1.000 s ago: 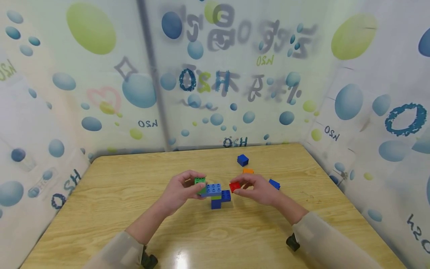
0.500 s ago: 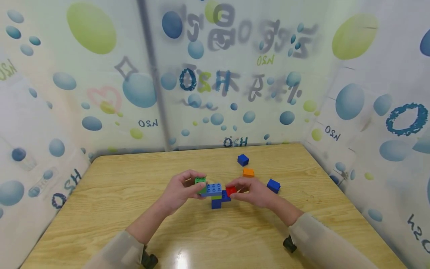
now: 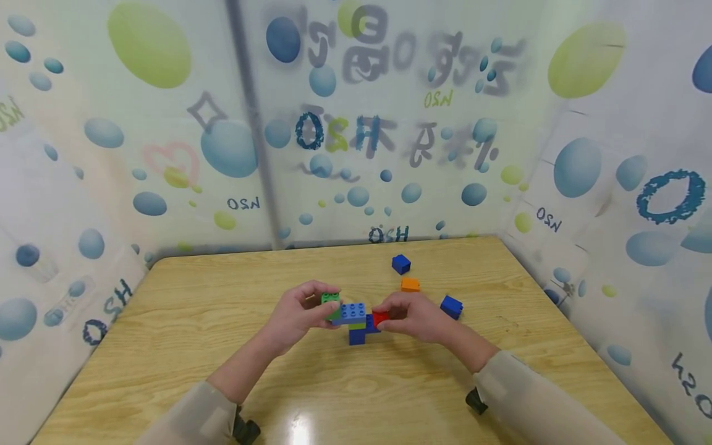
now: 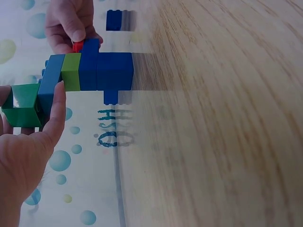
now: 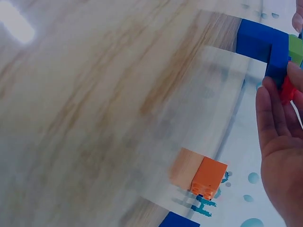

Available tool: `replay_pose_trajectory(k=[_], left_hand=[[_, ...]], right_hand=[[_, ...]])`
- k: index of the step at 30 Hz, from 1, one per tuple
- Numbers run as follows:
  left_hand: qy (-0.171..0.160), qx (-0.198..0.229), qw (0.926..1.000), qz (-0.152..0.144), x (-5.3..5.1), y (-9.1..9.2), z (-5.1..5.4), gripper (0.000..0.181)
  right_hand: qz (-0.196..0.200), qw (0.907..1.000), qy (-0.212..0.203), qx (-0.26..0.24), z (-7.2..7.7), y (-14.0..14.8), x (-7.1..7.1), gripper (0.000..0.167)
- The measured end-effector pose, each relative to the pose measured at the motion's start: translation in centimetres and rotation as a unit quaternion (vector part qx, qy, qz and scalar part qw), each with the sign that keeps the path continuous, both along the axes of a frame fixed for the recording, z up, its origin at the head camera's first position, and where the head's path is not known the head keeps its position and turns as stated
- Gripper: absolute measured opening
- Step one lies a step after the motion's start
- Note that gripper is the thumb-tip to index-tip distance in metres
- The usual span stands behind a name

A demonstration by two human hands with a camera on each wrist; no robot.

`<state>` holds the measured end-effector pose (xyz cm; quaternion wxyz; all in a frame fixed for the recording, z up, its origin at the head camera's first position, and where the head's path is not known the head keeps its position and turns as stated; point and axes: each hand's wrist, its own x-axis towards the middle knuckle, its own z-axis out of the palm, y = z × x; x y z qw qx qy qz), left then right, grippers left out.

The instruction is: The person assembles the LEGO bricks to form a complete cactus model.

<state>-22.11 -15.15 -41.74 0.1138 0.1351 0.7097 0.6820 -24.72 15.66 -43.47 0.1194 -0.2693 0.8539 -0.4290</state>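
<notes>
A small tower of toy building bricks stands on the table between the hands. Its base is a dark blue brick (image 3: 357, 337), with another dark blue brick (image 4: 90, 66) jutting right above it. Higher up come a lime brick (image 4: 71, 72) and a long lighter blue brick (image 3: 353, 313). A green brick (image 3: 330, 297) sits on the left end; my left hand (image 3: 297, 313) grips that end between thumb and fingers. With thumb and fingers my right hand (image 3: 416, 316) pinches a red brick (image 3: 380, 317) at the jutting blue brick's outer end. Fingers partly hide their contact.
Behind the right hand lie an orange brick (image 3: 410, 284) and a dark blue brick (image 3: 401, 264). Another dark blue brick (image 3: 452, 307) rests to its right. The wooden table (image 3: 222, 290) meets patterned curtain-like walls (image 3: 356, 210) at the back and sides.
My right hand has moved left and slightly down, bringing the red brick to the jutting blue brick. The orange brick and right-hand blue brick show more fully. My left hand stays at the tower.
</notes>
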Motion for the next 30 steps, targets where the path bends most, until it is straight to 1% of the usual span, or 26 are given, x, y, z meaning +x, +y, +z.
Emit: replay_pose_trajectory(k=[9,16,18,20,25,27,30], left_hand=[[0.0,-0.001,1.0,0.0,-0.11,0.04,0.12,0.033],[0.001,-0.008,1.0,0.003,-0.06,0.08,0.16,0.033],[0.001,-0.01,0.9999,0.005,-0.03,0.11,0.19,0.033],[0.0,-0.014,0.9999,0.006,0.0,0.12,0.22,0.033],[0.001,-0.018,0.9998,0.008,0.04,0.15,0.27,0.033],[0.003,-0.018,0.9998,0.008,0.05,0.16,0.28,0.033],[0.004,-0.015,0.9999,0.007,0.07,0.16,0.26,0.033]], right_hand=[[-0.026,0.9995,-0.018,0.01,0.08,-0.25,-0.16,0.03],[-0.02,0.9995,-0.025,0.003,-0.01,-0.27,-0.11,0.03],[-0.022,0.999,-0.038,-0.01,-0.16,-0.34,-0.07,0.029],[-0.026,0.9973,-0.061,-0.033,-0.35,-0.44,0.03,0.029],[-0.037,0.988,-0.124,-0.085,-0.67,-0.74,0.19,0.028],[-0.036,0.9856,-0.135,-0.095,-0.7,-0.82,0.21,0.027],[-0.033,0.9845,-0.138,-0.103,-0.69,-0.9,0.24,0.026]])
